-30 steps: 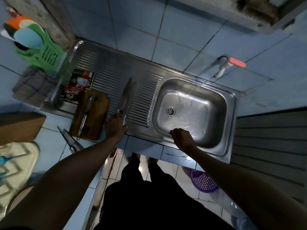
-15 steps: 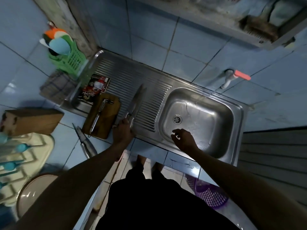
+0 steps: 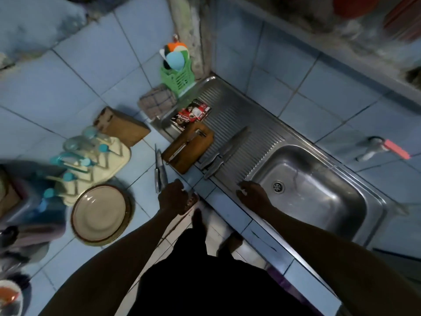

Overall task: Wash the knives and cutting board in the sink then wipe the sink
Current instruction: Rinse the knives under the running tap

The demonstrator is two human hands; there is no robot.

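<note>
**Knives gathered beside the sink**

A knife (image 3: 160, 172) on the tiled counter is grasped by the left hand (image 3: 173, 197); the right hand (image 3: 252, 194) is rested, relaxed, on the sink (image 3: 355, 226) rim. Two knives (image 3: 224, 151) lie beside the cutting board (image 3: 189, 148). A finger could be cut if the blade slips.

Brown cutting board (image 3: 190, 148), green basket (image 3: 178, 76)

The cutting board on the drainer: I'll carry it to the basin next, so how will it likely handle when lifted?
The cutting board looks like thick wood, so probably stiff and fairly heavy. A metal utensil lies loose on it and may slide off if it tilts. One corner overhangs the drainer edge, which probably offers a grip.
</note>
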